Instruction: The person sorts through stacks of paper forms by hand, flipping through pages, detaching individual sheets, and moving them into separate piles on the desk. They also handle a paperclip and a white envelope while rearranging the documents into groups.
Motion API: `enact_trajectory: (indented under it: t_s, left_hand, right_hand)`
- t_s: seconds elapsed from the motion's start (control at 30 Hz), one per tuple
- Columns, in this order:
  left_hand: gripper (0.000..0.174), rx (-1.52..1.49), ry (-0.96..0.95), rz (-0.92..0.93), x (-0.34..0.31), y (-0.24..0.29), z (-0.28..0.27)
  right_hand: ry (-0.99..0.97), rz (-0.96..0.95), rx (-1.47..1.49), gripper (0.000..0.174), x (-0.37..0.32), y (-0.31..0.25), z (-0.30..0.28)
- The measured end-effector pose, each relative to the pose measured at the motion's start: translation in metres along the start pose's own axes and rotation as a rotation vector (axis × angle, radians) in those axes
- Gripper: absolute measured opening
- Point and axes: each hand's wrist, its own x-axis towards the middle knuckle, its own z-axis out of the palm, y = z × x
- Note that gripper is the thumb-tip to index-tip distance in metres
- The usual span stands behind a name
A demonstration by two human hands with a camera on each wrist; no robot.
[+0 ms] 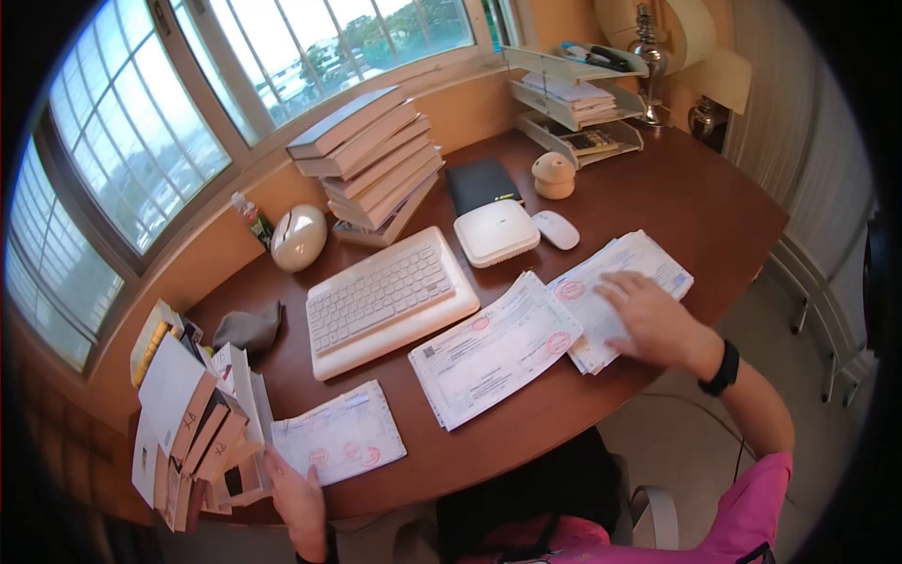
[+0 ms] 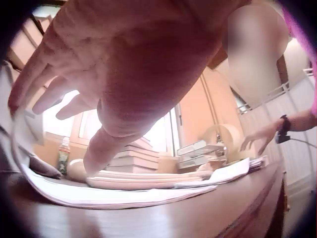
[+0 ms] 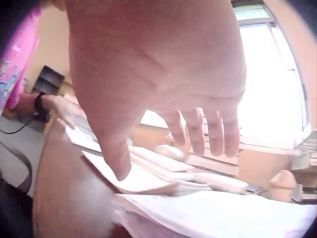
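Paper stack (image 1: 648,263) at right sits under the flat, straight-fingered right hand (image 1: 653,320), left hand (image 1: 299,503) pinches the near-left slip (image 1: 343,434); even downward pressure should keep sheets from skidding.

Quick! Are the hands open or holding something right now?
Left hand: open, fingers spread, touching the edge of the small stamped sheet.
Right hand: open, fingers straight, over the paper pile.
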Motion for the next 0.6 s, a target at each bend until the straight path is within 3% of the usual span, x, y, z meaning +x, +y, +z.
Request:
enact_trajectory:
  t_s: [0.03, 0.1, 0.17, 0.23, 0.3, 0.33, 0.37, 0.4, 0.43, 0.5, 0.57, 0.6]
  left_hand:
    - [0.071, 0.01, -0.009, -0.014, -0.007, 0.013, -0.007]
    - [0.076, 0.319, 0.022, 0.2, -0.018, 0.047, -0.023]
    - [0.076, 0.006, -0.108, 0.363, -0.029, 0.064, -0.019]
    - [0.075, -0.677, -0.564, 0.223, -0.029, 0.112, -0.036]
    - [0.078, -1.149, -0.798, 0.079, -0.036, 0.135, -0.002]
    - [0.078, -1.155, -0.79, 0.056, -0.037, 0.143, 0.003]
    - [0.079, -1.304, -0.773, -0.123, -0.041, 0.151, 0.004]
    - [0.08, -1.452, -0.74, -0.291, -0.037, 0.159, 0.007]
    - [0.08, -1.458, -0.732, -0.311, -0.03, 0.163, 0.011]
    - [0.077, -1.78, -0.639, -0.636, -0.016, 0.168, 0.015]
    - [0.078, -1.812, -0.629, -0.733, -0.001, 0.174, 0.012]
    - [0.076, -1.698, -0.724, -0.666, 0.004, 0.177, 0.024]
  right_hand:
    - [0.025, -0.095, 0.03, 0.062, 0.006, -0.024, -0.006]
    - [0.044, -0.224, -0.065, 0.056, 0.018, -0.054, 0.007]
    - [0.068, -0.355, -0.151, 0.05, 0.026, -0.071, 0.019]
    - [0.041, -0.374, -0.317, 0.045, 0.035, -0.084, 0.029]
    - [-0.017, -0.361, -0.346, 0.044, 0.043, -0.086, 0.04]
    - [-0.066, -0.322, -0.386, 0.043, 0.047, -0.084, 0.044]
    - [-0.08, -0.347, -0.38, 0.043, 0.046, -0.086, 0.044]
    - [-0.246, -0.311, -0.248, 0.042, 0.05, -0.085, 0.043]
    - [-0.415, -0.269, -0.114, 0.04, 0.052, -0.084, 0.042]
    - [-0.371, -0.307, -0.075, 0.04, 0.049, -0.078, 0.044]
    - [-0.319, -0.372, -0.032, 0.039, 0.052, -0.075, 0.043]
    - [-0.282, -0.358, -0.021, 0.04, 0.05, -0.075, 0.041]
